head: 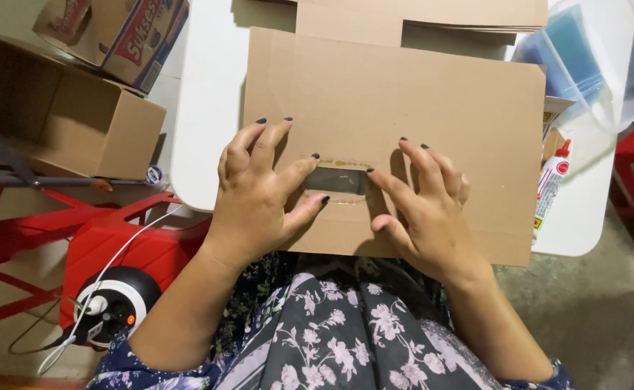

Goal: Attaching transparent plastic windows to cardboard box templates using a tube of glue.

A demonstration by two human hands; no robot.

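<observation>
1. Showing the head view: a flat cardboard sheet (418, 101) lies on the white tabletop (205, 108), its near edge overhanging the tabletop's near edge toward the person's lap.
2. Left hand (255, 195): palm down on the cardboard sheet, fingers (259, 141) spread; the thumb and forefinger bracket the left end of a small clear film window (336, 180) set in the sheet, without pinching anything.
3. Right hand (425, 209): also palm down on the sheet, fingers (418, 162) spread; one fingertip touches the right end of the clear film window, nothing held.
4. Glue traces run along the upper and lower borders of the window.
5. A glue bottle (550, 189) with a red cap lies at the tabletop's right edge, just beside the sheet.
6. More flat cardboard (432, 14) is stacked at the far edge; a clear plastic bin (606, 65) sits at the far right corner.
7. An open cardboard box (64, 119) stands off the tabletop's left edge, above a red frame (114, 238).
</observation>
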